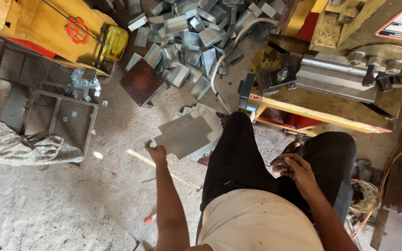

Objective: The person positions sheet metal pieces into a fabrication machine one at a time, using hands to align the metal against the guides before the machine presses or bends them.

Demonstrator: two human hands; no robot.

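Left hand (157,152) reaching down onto flat grey metal sheets (187,135) stacked on the floor

Fingers closed on the near edge of the top sheet, corner pinched, grip shallow; right hand (294,168) loosely curled and empty, resting on the right knee of the black trousers (238,153); stack lying just ahead of the left hand, beside the left leg; likely to slip from so thin a pinch, or to drag the sheets beneath askew; bare skin against cut edges, so risk of a nick; further ahead of the left hand, a loose heap of bent metal channel pieces (191,32) and a rusty plate (141,81); yellow press machine (331,88) ahead of the right hand; thin stick (164,168) on the dusty floor under the left forearm, easy to snag.
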